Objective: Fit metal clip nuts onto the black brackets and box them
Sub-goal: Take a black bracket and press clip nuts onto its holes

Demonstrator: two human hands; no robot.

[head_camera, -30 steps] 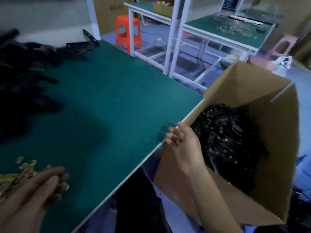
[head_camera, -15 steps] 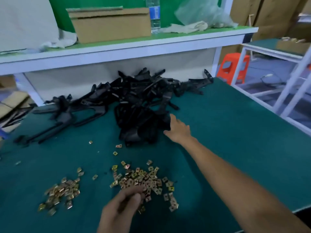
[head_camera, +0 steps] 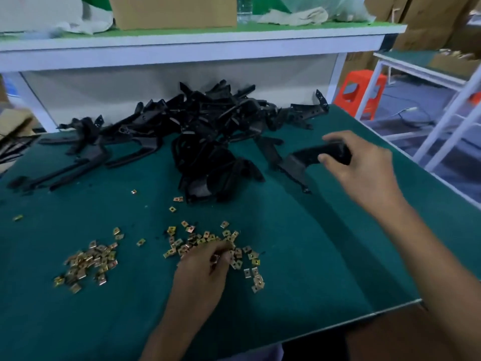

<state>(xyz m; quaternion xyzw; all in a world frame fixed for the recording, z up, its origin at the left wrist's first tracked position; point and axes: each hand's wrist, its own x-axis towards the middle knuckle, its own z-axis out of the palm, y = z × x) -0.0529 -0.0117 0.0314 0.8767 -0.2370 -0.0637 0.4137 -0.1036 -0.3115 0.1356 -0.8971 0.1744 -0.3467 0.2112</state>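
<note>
A heap of black brackets lies at the back of the green table. My right hand grips one black bracket by its end, just right of the heap and a little above the table. Two scatters of brass-coloured clip nuts lie near the front: a middle pile and a left pile. My left hand rests on the middle pile with fingertips curled into the nuts; whether it pinches one is hidden by the fingers.
A white shelf over the back of the table carries a cardboard box, a bottle and rags. An orange stool and white table frames stand to the right. The table's front edge runs near my right forearm.
The view swung from the carton at the table's right to the table itself. My right hand left the carton, reached the heap and now lifts a bracket out to the right. My left hand stayed at the nuts.
</note>
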